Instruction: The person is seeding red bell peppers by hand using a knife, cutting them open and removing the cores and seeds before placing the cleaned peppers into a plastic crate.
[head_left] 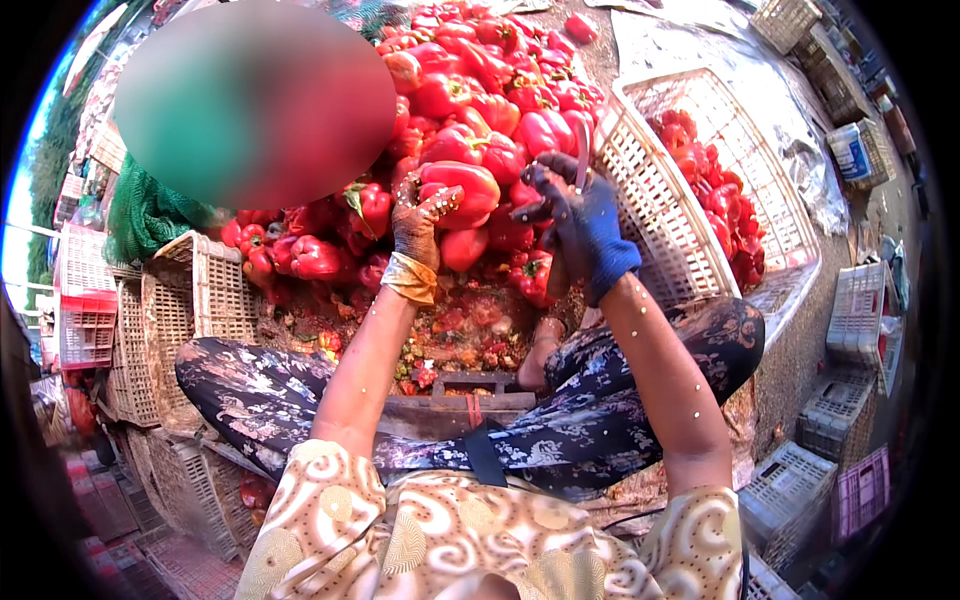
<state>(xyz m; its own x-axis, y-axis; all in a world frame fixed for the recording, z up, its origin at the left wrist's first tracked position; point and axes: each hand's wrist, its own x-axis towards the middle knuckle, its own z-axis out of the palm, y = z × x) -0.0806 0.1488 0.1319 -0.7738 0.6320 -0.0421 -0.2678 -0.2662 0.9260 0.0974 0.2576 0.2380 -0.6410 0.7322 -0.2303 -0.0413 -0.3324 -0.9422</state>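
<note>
The left hand (425, 215), in a stained brownish glove with a yellow-orange cuff, is near the centre of the frame, its grip closed around the side of 1 large, glossy red bell pepper (462, 190). That pepper sits just in front of a broad heap of loose red bell peppers (490, 85) filling the upper centre. The right hand (580, 215), in a blue knitted glove with darkened fingers, is right of centre, apart from the held pepper; its grip is curled narrow around a thin, pale, blade-like tool (583, 150) that points up, its lower part hidden by the fingers

At the upper right, a tilted off-white slatted plastic crate (665, 215) holds more red pepper pieces (715, 190). Red and green pepper scraps (455, 320) lie on the ground below the hands, between 2 legs in dark floral trousers (570, 440). At the left, a dirty beige plastic crate (222, 290) stands near a bunched green mesh net (150, 215), and 1 purple plastic crate (862, 492) is at the lower right
</note>
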